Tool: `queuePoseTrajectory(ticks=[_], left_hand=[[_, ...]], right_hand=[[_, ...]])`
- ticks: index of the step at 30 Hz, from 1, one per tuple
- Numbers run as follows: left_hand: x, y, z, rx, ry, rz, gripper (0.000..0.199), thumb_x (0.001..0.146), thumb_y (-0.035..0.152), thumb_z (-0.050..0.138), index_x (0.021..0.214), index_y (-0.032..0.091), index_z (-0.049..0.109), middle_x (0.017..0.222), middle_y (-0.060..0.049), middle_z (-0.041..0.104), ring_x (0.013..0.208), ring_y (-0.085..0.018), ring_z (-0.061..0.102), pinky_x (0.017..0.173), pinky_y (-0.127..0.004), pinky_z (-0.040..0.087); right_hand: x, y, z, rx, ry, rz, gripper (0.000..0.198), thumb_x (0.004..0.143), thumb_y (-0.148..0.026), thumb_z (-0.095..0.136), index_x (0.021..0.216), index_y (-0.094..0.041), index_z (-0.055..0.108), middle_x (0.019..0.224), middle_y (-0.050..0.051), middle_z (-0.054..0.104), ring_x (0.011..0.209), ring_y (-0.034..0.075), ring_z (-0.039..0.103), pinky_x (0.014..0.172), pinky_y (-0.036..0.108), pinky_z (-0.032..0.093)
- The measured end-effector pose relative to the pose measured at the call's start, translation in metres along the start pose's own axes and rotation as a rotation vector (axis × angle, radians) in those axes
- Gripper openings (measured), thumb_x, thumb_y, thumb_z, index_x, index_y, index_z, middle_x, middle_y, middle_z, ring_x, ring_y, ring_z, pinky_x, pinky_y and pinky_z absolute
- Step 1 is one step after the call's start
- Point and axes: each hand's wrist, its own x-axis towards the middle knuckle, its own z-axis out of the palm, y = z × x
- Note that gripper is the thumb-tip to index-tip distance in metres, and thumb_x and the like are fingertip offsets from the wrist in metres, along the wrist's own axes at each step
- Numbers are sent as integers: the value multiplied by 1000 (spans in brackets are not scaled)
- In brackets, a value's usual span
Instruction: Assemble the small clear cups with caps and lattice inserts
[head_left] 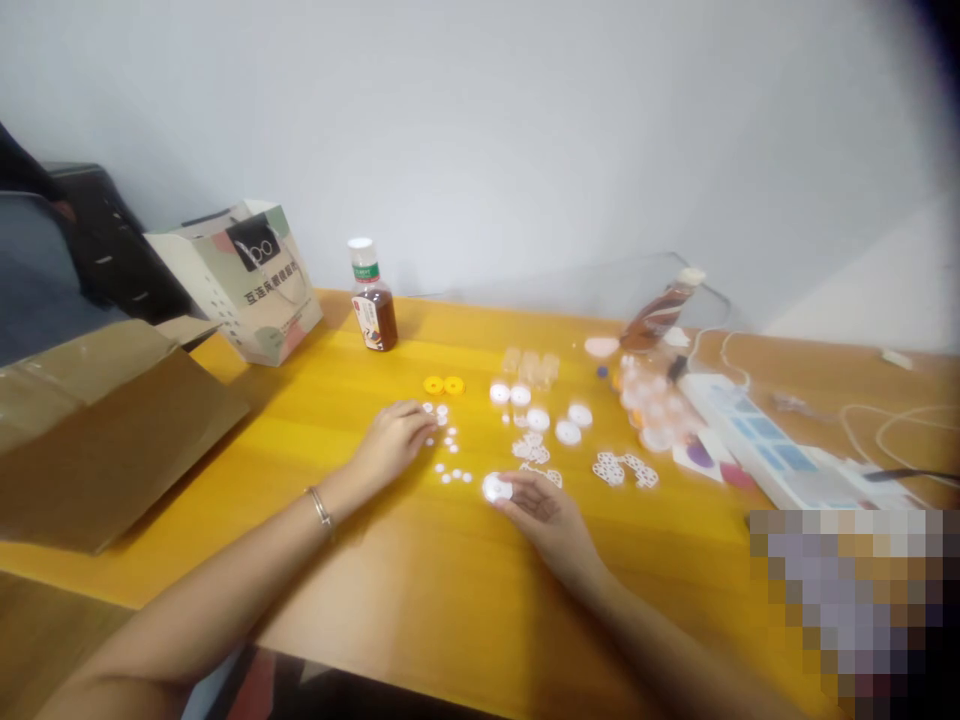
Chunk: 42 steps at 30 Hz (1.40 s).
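My right hand (551, 525) grips a white round disc (496, 488) between thumb and fingers, just above the table. Over a loose group of small white round pieces (450, 440), my left hand (394, 438) has its fingers pinched together at the tips. Whatever those fingertips hold is too small to make out. Two yellow rings (444, 385) lie behind the left hand. Beyond my right hand are several larger white discs (538, 419). White lacy cut-out pieces (625, 470) lie to its right, with more of them (531, 448) just behind it.
At the left stand an open cardboard box (127, 430) and a paper bag (262, 290). A bottle of brown liquid (375, 310) is at the back. On the right are a tilted bottle (660, 315), a white power strip (750, 430) and cables (862, 430).
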Motion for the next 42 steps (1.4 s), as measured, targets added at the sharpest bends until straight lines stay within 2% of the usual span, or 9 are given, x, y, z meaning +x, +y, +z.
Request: queuePoseTrajectory(ticks=[2, 5, 14, 22, 29, 33, 36, 39, 42], left_hand=[[4, -17, 1, 30, -28, -9, 19, 84, 24, 47, 87, 20, 65, 83, -5, 61, 78, -15, 56, 72, -27, 42], [6, -28, 5, 57, -75, 13, 18, 83, 25, 49, 85, 21, 67, 79, -3, 61, 75, -14, 57, 69, -25, 42], [8, -26, 7, 72, -125, 55, 19, 84, 25, 48, 81, 19, 65, 79, -4, 62, 76, -14, 56, 69, -25, 42], [13, -29, -4, 266, -251, 324, 21, 86, 30, 43, 86, 19, 61, 85, -4, 60, 80, -15, 54, 75, -28, 38], [16, -31, -6, 373, -239, 370, 19, 86, 27, 43, 82, 15, 58, 79, -5, 59, 75, -16, 53, 72, -29, 40], [12, -10, -5, 173, -130, 420, 16, 86, 24, 44, 88, 16, 57, 84, -5, 61, 78, -14, 53, 73, -27, 41], [3, 17, 0, -12, -88, 549, 14, 85, 22, 47, 94, 17, 56, 89, -4, 62, 82, -13, 53, 75, -26, 41], [-3, 37, 3, -39, -109, 640, 13, 86, 20, 47, 95, 16, 56, 88, -4, 63, 83, -13, 52, 75, -28, 41], [-4, 41, 3, -3, -129, 649, 13, 86, 19, 46, 94, 16, 56, 89, -3, 63, 84, -13, 52, 75, -29, 39]], right_hand=[[0, -1, 0, -10, 5, 0, 24, 67, -31, 67, 88, -20, 61, 87, 5, 70, 82, 19, 66, 81, 35, 52], [0, -3, 1, -14, 0, -3, 24, 67, -31, 67, 87, -20, 62, 87, 5, 70, 82, 18, 66, 81, 35, 53], [0, -4, 0, 86, -28, 77, 31, 65, -26, 69, 96, -23, 65, 93, 2, 70, 88, 20, 65, 89, 40, 49], [0, -6, 0, 101, -29, 117, 31, 65, -23, 69, 95, -24, 66, 89, -1, 71, 86, 19, 65, 89, 38, 49], [0, -3, 0, 110, -50, 106, 33, 63, -24, 70, 96, -24, 66, 89, 0, 71, 86, 18, 65, 87, 37, 50], [2, -2, -1, 128, -78, 134, 37, 62, -27, 71, 99, -23, 65, 92, 1, 70, 88, 19, 64, 90, 37, 47], [3, -2, -2, 143, -142, 152, 39, 61, -27, 72, 99, -23, 64, 94, 2, 70, 90, 19, 64, 92, 39, 45], [3, -2, -2, 153, -196, 157, 39, 61, -27, 72, 98, -22, 64, 91, 2, 70, 88, 19, 64, 90, 39, 46], [3, -3, -2, 147, -216, 174, 39, 61, -27, 72, 98, -21, 63, 87, 2, 71, 85, 18, 65, 89, 39, 46]])
